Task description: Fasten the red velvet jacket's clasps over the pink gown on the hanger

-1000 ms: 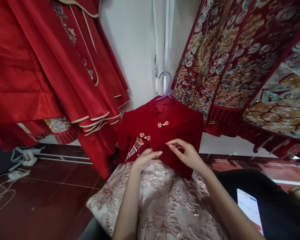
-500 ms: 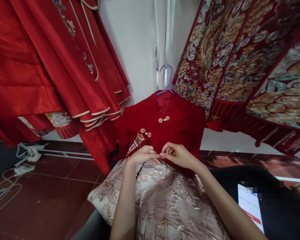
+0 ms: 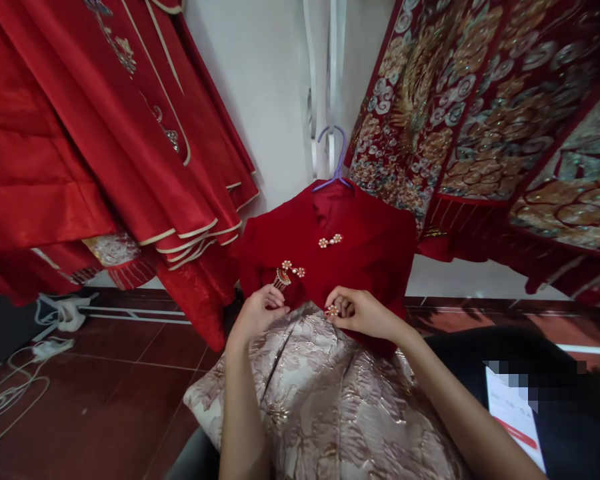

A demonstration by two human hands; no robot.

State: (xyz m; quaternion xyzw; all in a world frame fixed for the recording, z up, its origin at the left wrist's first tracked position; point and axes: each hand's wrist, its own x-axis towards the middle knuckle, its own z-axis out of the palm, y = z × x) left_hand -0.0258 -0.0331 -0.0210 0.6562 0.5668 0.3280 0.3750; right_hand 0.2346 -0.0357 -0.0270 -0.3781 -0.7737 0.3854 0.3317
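Note:
A dark red velvet jacket [image 3: 370, 267] hangs on a purple hanger [image 3: 338, 175], its lower front parted over a shiny pinkish brocade cloth [image 3: 310, 407]. My right hand [image 3: 363, 313] pinches a small gold flower clasp [image 3: 332, 311] at the jacket's front edge. On the other side, my left hand [image 3: 260, 313] is closed at the jacket's lower front edge, over the lower part of a beaded tassel [image 3: 281, 279]; its fingertips are partly hidden. Higher on the chest are a fastened pearl-and-flower clasp [image 3: 331, 241] and another flower clasp [image 3: 293, 269] above the tassel.
Red garments with pale piping [image 3: 145, 167] hang at the left, and heavily embroidered red garments [image 3: 470, 120] at the right. A lit phone [image 3: 515, 420] lies on a dark surface [image 3: 455, 353]. White cables [image 3: 30, 373] trail over the tiled floor [image 3: 105, 400].
My hands were together at the front edge; the left one has moved left to the tassel. The right hand stays nearly in place, its flower clasp now showing. The view has shifted slightly.

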